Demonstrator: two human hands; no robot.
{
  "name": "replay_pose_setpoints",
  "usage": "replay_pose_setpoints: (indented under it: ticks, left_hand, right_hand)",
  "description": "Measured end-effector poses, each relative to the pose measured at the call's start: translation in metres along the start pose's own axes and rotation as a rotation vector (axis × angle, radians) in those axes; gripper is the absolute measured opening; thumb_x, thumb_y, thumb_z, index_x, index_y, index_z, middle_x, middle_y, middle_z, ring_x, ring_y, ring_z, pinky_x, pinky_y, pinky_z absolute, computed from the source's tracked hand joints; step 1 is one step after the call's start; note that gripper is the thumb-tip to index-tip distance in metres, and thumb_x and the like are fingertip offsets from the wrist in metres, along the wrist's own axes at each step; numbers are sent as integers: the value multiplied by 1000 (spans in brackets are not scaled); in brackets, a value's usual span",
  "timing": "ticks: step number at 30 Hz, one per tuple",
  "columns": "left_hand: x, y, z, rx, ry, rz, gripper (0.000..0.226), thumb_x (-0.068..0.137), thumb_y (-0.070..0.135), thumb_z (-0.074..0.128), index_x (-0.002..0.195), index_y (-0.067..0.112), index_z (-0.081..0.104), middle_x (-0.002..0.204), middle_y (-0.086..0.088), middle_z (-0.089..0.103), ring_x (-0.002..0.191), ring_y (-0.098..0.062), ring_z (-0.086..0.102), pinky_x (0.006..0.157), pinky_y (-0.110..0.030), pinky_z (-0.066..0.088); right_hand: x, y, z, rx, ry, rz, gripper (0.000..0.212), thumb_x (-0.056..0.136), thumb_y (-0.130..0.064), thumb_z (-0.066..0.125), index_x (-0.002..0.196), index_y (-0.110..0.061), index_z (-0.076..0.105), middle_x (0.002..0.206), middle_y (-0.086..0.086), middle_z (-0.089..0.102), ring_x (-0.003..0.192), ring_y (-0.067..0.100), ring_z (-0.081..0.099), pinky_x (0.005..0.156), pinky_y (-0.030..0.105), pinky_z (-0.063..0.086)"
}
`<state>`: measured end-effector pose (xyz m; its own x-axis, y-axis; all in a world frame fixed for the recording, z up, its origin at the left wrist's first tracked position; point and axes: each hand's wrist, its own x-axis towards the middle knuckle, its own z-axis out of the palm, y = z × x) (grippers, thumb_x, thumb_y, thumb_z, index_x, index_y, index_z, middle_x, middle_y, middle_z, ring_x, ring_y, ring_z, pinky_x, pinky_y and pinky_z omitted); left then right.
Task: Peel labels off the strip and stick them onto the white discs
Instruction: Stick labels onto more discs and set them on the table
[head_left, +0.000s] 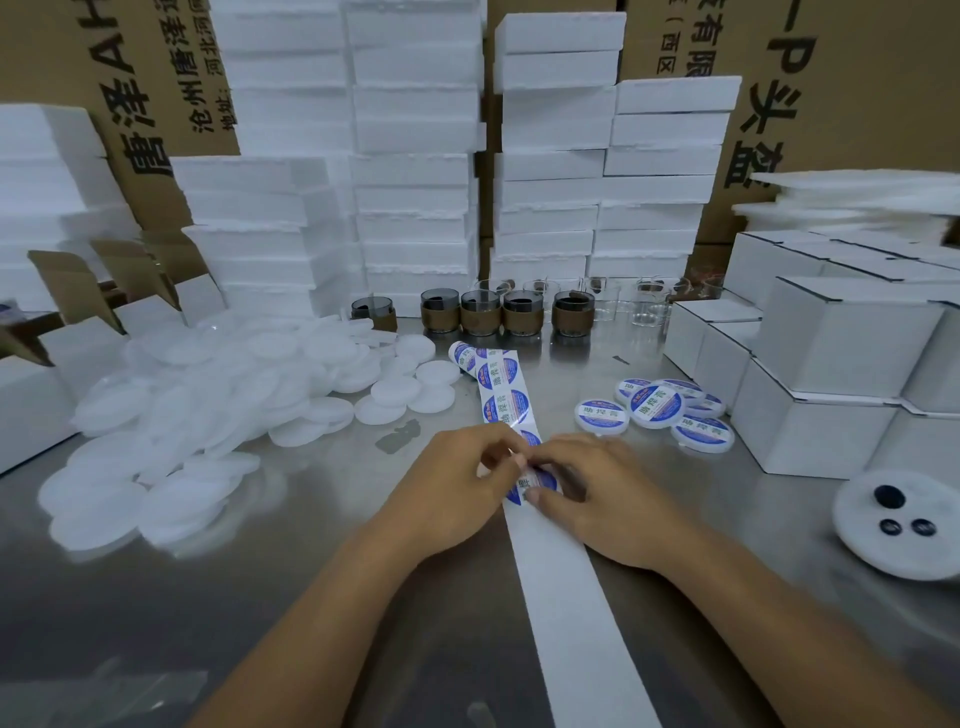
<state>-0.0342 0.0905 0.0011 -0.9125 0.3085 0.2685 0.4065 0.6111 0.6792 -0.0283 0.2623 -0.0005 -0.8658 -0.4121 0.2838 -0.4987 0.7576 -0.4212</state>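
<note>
Steel grey table (311, 571) fills my view, and both hands meet near the middle of it. A long paper strip (504, 395) runs from about 12 o'clock down to 5 o'clock. Its far part has round blue and white labels on it, and its near part is bare white.

My left hand (457, 483) has its fingers curled, and the tips pinch the strip right where the bare part starts. My right hand (597, 499) touches it from the 3 o'clock side. Its thumb and fingers are closed tight on one label (537, 480), which sits partly lifted off the strip. I cannot see the sticky side.

A big heap of plain white discs (208, 405) lies at 9 to 10 o'clock, well apart from the hands. A small bunch of discs with labels on (654, 408) lies at 1 o'clock, close beside the strip.

At 12 o'clock, behind the strip, stands a row of brown cups (480, 312) with clear glasses (649, 306) next to them. Tall stacks of white foam blocks (415, 156) rise behind those, with cardboard boxes (857, 78) at the very back. White boxes (841, 338) are piled at 2 o'clock. A round white pad (898, 525) with three small black bits on top lies at 3 o'clock
</note>
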Motion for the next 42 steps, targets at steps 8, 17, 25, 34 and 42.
replay_pose_setpoints:
  ticks: [8,17,25,34,42]
  left_hand:
    - [6,-16,5,238,-10,-88,32,94,33,51,125,27,47,123,2,54,112,-13,46,90,-27,41]
    - [8,-17,4,228,18,-88,38,92,35,56,127,29,45,134,4,43,113,-10,45,92,-25,41]
    - [15,-26,-8,132,354,-114,29,92,21,55,121,23,54,124,3,51,118,-13,44,93,-21,31]
    - [20,-55,-32,528,224,-424,42,96,30,44,133,12,48,136,-12,51,127,-32,41,104,-40,34]
    - [14,-48,-33,400,300,-353,19,89,16,54,105,22,63,87,5,61,104,-26,54,94,-37,40]
  right_hand:
    - [-1,-2,2,241,64,26,15,82,-33,65,95,-41,65,74,-17,67,85,3,60,84,34,48]
    - [-1,6,5,116,143,83,24,90,-27,55,113,-31,60,112,-14,61,104,1,51,92,24,43]
    - [-2,5,6,61,139,51,26,93,-17,49,113,-27,61,116,-12,62,105,2,51,91,19,41]
    - [0,9,6,49,185,65,27,92,-17,49,115,-28,59,116,-12,60,105,1,48,88,16,38]
    - [-2,8,5,65,240,74,27,90,-14,51,112,-25,61,108,-13,61,102,5,53,91,27,43]
